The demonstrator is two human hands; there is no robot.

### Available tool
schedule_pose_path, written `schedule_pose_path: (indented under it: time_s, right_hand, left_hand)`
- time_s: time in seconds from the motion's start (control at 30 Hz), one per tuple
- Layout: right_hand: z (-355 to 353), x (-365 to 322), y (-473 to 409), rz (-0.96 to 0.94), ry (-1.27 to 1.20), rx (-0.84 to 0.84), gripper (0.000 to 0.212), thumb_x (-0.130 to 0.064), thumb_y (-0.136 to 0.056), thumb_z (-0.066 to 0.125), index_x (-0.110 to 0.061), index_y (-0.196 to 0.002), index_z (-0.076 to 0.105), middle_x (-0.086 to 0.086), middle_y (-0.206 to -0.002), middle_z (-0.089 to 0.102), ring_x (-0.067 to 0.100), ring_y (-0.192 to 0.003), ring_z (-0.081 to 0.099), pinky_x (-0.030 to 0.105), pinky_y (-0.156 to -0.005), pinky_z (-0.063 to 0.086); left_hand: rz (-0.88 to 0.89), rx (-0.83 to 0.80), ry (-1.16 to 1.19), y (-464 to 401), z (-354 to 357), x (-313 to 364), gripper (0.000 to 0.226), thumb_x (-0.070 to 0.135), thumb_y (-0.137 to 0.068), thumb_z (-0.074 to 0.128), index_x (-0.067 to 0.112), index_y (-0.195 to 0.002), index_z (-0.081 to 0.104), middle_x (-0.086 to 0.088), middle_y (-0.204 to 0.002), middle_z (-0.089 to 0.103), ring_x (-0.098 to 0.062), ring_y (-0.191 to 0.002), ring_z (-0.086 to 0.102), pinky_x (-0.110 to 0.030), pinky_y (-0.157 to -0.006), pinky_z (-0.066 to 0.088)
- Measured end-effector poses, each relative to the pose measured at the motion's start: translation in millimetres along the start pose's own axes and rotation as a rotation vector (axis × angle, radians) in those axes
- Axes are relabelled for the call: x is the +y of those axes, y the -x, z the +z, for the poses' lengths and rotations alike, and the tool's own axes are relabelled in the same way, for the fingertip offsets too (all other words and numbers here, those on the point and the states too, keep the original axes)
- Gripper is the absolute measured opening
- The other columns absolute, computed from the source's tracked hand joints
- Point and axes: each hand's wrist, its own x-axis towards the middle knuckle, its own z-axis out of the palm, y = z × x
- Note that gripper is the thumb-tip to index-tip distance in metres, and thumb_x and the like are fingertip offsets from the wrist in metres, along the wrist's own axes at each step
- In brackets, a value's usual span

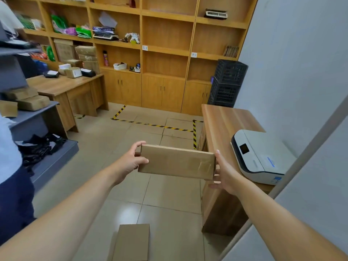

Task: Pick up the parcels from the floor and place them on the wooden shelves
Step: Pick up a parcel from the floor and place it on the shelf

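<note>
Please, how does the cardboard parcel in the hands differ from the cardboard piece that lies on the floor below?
The held parcel is off the floor, gripped at its ends by the left hand and the right hand; the floor parcel lies flat on the tiles, untouched. The held parcel lies crosswise and shows glossy tape; the floor parcel runs lengthwise, looks plain and is cut off by the picture's edge. Both are brown cardboard.

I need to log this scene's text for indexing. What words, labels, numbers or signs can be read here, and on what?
None can be read.
Two small white tags on the wooden shelves' edges: marks too small.
Printer: blue label and screen blurred.
Held parcel: no print visible.
White labels on the desk parcels: blurred.
</note>
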Motion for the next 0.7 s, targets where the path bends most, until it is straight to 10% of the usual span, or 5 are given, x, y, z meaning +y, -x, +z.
schedule_pose_path:
  time_s: [0.33,0.7]
  right_hand:
    - [-15.9,-4.0,21.0,-0.018,0.012,-0.090,0.047,-0.042,-0.085,0.054,-0.017,-0.124,0.045,0.019,-0.119,0.055,0.034,-0.104,0.059,0.045,-0.080,0.056]
    - [-27.1,-7.2,26.8,-0.200,-0.141,-0.041,0.054,-0.026,-0.079,0.071,-0.033,-0.125,0.043,0.006,-0.119,0.046,0.031,-0.111,0.049,0.054,-0.093,0.048]
  left_hand:
    - [0.064,0.055,0.099,1.5,11.6,7.7,0.032,0.029,-0.086,0.059,0.027,-0.112,0.041,-0.006,-0.108,0.057,-0.019,-0.096,0.053,-0.037,-0.093,0.039]
    - [0.084,0.011,0.073,5.7,34.1,0.4,0.088,0.001,-0.079,0.066,0.030,-0.143,0.013,-0.002,-0.125,0.042,-0.020,-0.118,0.041,-0.032,-0.096,0.032]
